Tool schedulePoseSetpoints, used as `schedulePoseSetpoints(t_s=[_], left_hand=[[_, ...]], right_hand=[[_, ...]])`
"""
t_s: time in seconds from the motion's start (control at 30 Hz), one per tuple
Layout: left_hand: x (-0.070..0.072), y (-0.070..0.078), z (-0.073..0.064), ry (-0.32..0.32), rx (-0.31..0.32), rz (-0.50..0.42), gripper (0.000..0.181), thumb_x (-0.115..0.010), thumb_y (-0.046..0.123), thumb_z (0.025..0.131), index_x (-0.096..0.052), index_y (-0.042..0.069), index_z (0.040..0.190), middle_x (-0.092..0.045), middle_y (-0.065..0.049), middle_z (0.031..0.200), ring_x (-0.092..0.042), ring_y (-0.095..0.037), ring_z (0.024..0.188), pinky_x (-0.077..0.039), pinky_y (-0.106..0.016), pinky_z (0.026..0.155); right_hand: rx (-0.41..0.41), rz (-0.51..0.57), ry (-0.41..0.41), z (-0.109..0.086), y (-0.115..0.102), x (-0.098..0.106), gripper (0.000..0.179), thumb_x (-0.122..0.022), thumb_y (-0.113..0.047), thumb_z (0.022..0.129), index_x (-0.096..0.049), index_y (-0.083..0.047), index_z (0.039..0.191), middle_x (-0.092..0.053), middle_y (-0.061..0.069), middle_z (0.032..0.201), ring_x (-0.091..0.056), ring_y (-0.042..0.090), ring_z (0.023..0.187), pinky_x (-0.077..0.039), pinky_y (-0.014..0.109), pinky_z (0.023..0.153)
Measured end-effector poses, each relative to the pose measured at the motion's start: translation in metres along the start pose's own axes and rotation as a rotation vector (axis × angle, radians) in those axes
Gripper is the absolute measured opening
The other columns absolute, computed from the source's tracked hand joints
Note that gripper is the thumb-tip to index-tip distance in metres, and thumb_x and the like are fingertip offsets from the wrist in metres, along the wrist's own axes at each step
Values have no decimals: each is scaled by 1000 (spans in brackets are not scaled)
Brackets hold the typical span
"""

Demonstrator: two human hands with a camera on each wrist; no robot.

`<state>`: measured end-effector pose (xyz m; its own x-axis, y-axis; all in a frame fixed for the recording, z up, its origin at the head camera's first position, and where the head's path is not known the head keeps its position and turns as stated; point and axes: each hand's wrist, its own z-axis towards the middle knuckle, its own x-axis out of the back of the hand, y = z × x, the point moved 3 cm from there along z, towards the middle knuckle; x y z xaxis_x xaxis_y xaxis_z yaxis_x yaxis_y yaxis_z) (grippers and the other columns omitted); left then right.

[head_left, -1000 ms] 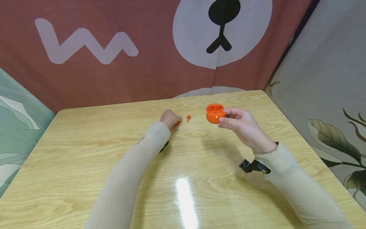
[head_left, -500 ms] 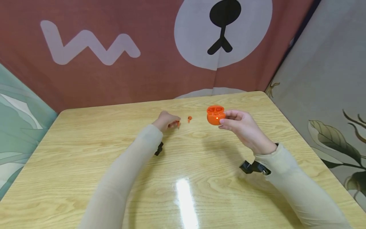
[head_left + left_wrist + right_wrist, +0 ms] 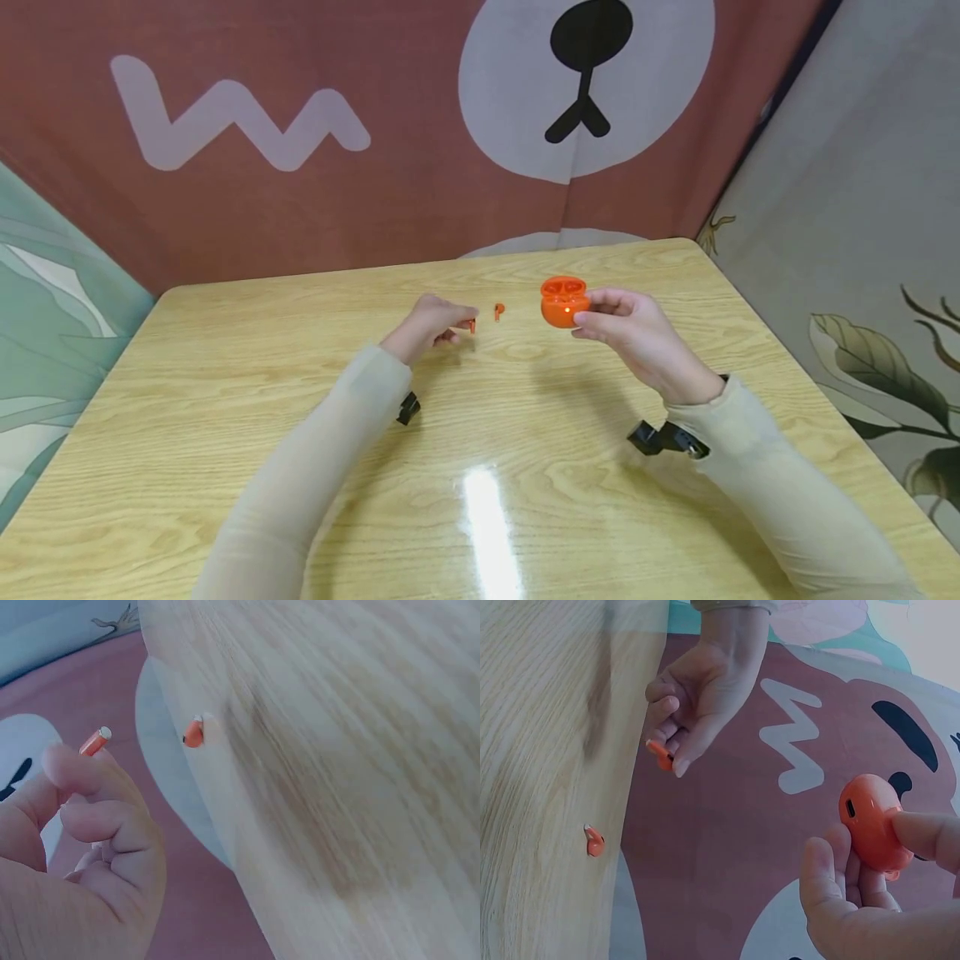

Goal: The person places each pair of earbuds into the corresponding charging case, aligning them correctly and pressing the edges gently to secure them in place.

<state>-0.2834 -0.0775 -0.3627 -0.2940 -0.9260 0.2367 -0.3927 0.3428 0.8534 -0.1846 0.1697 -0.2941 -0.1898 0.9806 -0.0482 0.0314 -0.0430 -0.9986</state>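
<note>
An orange earbud [image 3: 95,741] is pinched between the thumb and fingertip of my left hand [image 3: 432,320], its stem pointing out past the fingers. The right wrist view shows this earbud [image 3: 660,754] held off the table. A second orange earbud [image 3: 499,312] lies on the table between the two hands. My right hand [image 3: 637,333] grips a round orange earbud case [image 3: 564,307] by its right side, raised above the table. The case's lid stands up, its hollows face me, and a small light glows on its front. A charging port shows on its underside in the right wrist view.
The wood-grain table [image 3: 225,400] ends at a reddish-brown curtain [image 3: 300,208] with a printed bear face. A grey leaf-patterned curtain [image 3: 862,208] hangs at the right, a green one [image 3: 52,333] at the left. Black wrist cameras sit under both sleeves.
My left hand has drawn back slightly and turned, keeping the earbud in its pinch, which now shows more. The right hand and the case have stayed nearly still.
</note>
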Motion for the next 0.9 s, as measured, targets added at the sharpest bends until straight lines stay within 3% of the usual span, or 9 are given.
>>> schedulePoseSetpoints(t_s=[0.3, 0.5, 0.67, 0.9], left_hand=[[-5, 5, -20, -29, -64, 4, 37, -67, 27, 94, -66, 4, 123, -66, -10, 110, -51, -9, 49, -32, -25, 53], [-6, 9, -34, 9, -138, -19, 35, -67, 28, 94, -67, 3, 119, -66, -9, 110, -57, -13, 57, -37, -26, 57], [-7, 11, -42, 34, -134, -42, 35, -67, 29, 93, -67, 5, 118, -66, -8, 107, -58, -13, 57, -39, -24, 56], [-10, 13, -55, 13, -137, -44, 36, -68, 31, 92, -68, 5, 118, -66, -7, 105, -55, -10, 53, -37, -23, 55]], right_hand=[[6, 10, 6, 0, 0, -1, 21, -57, 5, 92, -52, 10, 112, -62, 6, 100, -63, 14, 87, -54, 25, 81], [3, 21, 2, 1, 1, -3, 17, -58, 6, 91, -55, 6, 108, -63, 4, 98, -63, 14, 87, -54, 26, 81], [0, 11, 4, 0, 2, -4, 16, -57, 7, 91, -55, 6, 107, -63, 3, 97, -63, 13, 87, -54, 26, 81], [-8, 5, 5, 0, 3, -4, 16, -58, 6, 91, -55, 6, 107, -61, 4, 98, -63, 14, 88, -54, 26, 82]])
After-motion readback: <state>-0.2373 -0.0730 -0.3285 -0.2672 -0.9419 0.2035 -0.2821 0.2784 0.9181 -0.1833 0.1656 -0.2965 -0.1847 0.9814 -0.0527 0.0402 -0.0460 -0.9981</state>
